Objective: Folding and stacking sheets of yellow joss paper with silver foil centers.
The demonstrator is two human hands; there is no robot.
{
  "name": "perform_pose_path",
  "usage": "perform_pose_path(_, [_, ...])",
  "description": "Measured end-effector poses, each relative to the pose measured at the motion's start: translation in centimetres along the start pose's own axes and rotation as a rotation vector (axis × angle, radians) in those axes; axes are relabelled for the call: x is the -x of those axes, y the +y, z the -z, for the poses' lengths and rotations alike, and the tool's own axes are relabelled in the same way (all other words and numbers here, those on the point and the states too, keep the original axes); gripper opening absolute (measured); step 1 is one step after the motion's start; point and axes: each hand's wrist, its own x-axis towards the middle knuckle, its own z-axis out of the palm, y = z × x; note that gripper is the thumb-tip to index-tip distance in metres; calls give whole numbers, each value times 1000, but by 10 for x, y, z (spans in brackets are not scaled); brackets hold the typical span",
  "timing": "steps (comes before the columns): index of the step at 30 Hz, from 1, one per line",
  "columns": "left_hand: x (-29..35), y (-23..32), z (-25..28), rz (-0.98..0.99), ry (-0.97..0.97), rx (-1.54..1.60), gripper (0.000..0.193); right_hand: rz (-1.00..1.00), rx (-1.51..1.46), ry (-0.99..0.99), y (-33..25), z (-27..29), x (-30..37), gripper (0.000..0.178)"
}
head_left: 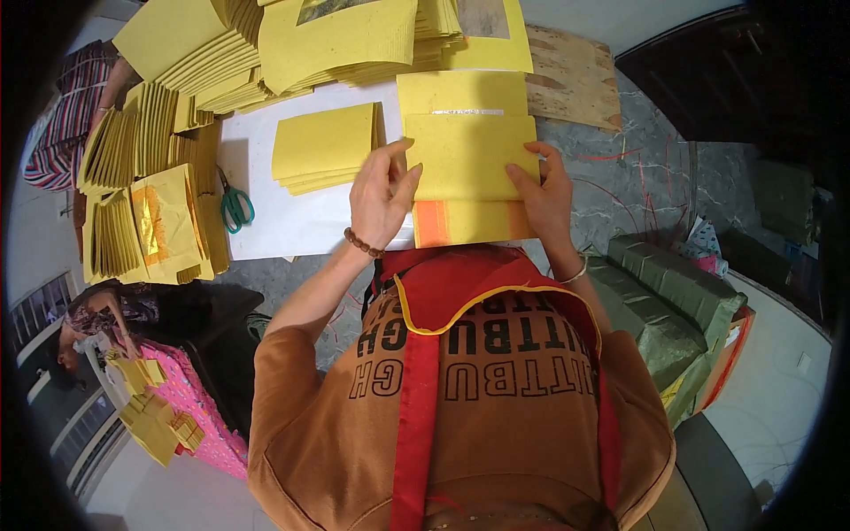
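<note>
At the near edge of the white tabletop lies yellow paper [474,159], with a folded flap across its middle. Orange patches show on its lower part, and a pale strip shows above the flap. My left hand [382,196] grips the flap's left edge between thumb and fingers. On the opposite edge, my right hand [544,190] pinches the flap the same way. Left of my hands sits a small stack of folded yellow paper [323,146]. Scissors [235,205] with green handles lie further left on the table.
Yellow paper stacks [195,53] crowd the table's far and left sides. Beyond its right end is a plywood board [571,75]. Red strips [651,208] litter the grey floor near green-covered furniture [673,292]. At lower left, another person [106,310] is by a pink-covered table [208,416].
</note>
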Motion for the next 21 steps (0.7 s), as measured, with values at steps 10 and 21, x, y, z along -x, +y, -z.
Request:
perform_pose_path(10, [18, 8, -17, -582, -365, -564, 69, 33, 145, 10, -4, -2, 6, 42])
perform_pose_path(21, [20, 12, -13, -531, -457, -520, 73, 163, 488, 69, -16, -11, 25, 97])
